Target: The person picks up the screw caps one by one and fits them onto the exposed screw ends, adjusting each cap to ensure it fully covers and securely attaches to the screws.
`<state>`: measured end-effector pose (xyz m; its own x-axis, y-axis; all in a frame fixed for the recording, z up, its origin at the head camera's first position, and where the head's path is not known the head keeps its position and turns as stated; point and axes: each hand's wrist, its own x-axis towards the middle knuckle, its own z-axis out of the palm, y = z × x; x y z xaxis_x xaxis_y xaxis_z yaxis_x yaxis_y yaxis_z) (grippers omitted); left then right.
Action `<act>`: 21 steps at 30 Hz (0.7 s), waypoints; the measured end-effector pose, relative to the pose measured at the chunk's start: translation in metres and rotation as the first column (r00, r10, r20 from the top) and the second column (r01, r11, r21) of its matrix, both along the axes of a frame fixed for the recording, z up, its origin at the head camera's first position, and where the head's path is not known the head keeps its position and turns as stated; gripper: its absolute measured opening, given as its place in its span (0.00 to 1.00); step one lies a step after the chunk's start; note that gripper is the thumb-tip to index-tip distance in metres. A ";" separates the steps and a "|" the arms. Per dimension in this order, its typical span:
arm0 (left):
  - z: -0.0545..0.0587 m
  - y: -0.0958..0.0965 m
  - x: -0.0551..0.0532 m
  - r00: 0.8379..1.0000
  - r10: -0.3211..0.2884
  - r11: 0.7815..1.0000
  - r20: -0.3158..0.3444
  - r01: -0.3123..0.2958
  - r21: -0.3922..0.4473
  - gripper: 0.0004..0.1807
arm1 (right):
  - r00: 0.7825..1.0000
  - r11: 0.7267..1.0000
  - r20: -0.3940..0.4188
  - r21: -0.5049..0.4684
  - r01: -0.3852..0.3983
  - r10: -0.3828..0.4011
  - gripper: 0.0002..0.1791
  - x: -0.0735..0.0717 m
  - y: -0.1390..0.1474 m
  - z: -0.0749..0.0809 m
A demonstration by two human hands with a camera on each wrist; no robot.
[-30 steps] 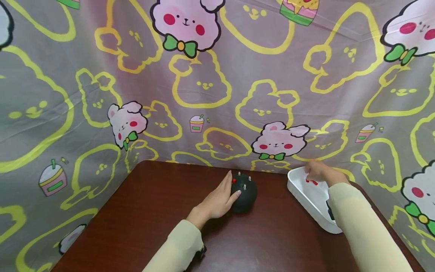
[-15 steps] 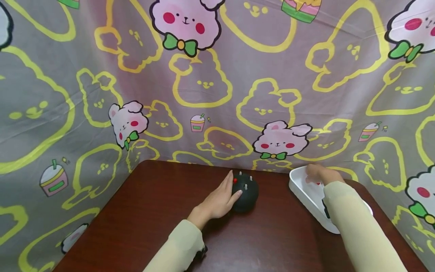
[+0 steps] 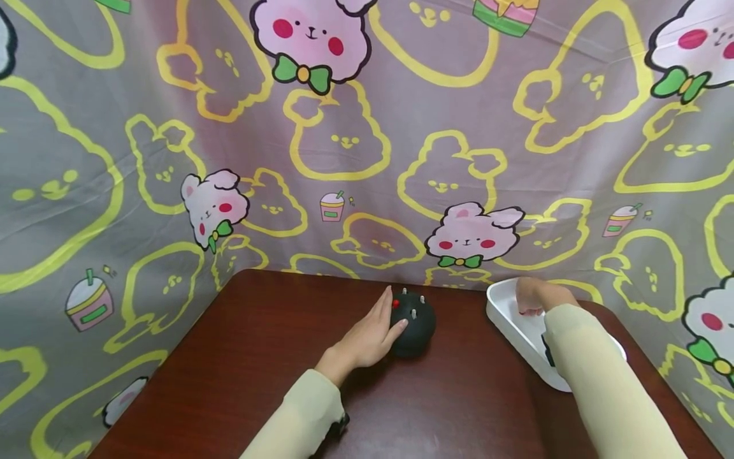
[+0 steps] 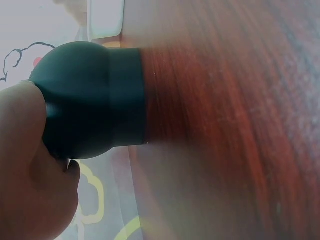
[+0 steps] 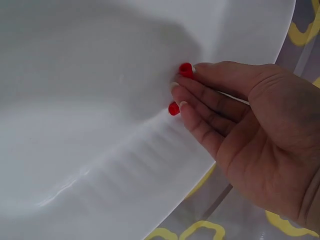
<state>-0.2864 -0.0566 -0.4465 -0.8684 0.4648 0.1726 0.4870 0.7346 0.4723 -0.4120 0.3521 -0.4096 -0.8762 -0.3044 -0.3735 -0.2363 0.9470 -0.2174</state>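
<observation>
A black ball-shaped stand on a short round base rests on the table, with several small metal pegs on top and a red piece near my fingertips. My left hand lies against its left side, fingers straight and thumb across the front. Inside the white tray is my right hand. The right wrist view has its thumb and finger pinching a small hollow red cap. A second red cap lies at the tips of the other fingers, close to the tray wall.
The reddish-brown table spreads beneath everything. Its far edge meets a patterned curtain, which also runs along both sides. The right sleeve covers part of the tray.
Inside the tray, my right hand has dipped lower, and the red pieces seen earlier are now mostly behind it. My left hand and the black stand keep their place.
</observation>
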 end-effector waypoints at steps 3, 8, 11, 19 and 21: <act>0.001 0.000 0.001 1.000 0.001 1.000 0.001 -0.001 0.001 0.46 | 0.998 0.998 0.043 -0.023 0.051 -0.050 0.11 0.006 -0.002 0.004; -0.001 0.001 0.001 1.000 0.000 1.000 0.000 0.000 0.002 0.46 | 0.995 0.998 0.069 0.018 0.066 -0.067 0.10 0.014 -0.002 0.005; -0.003 0.002 0.001 1.000 -0.005 1.000 0.000 0.005 0.003 0.46 | 0.995 0.998 0.084 -0.020 0.064 -0.062 0.09 0.017 -0.001 0.004; -0.002 0.001 0.001 1.000 -0.005 1.000 0.009 0.005 0.013 0.47 | 0.999 0.998 0.039 -0.057 0.025 -0.023 0.09 0.015 0.002 0.004; -0.001 0.001 0.000 1.000 -0.005 1.000 0.007 0.005 0.010 0.47 | 1.000 0.997 0.017 -0.070 0.017 -0.016 0.08 0.015 0.002 0.006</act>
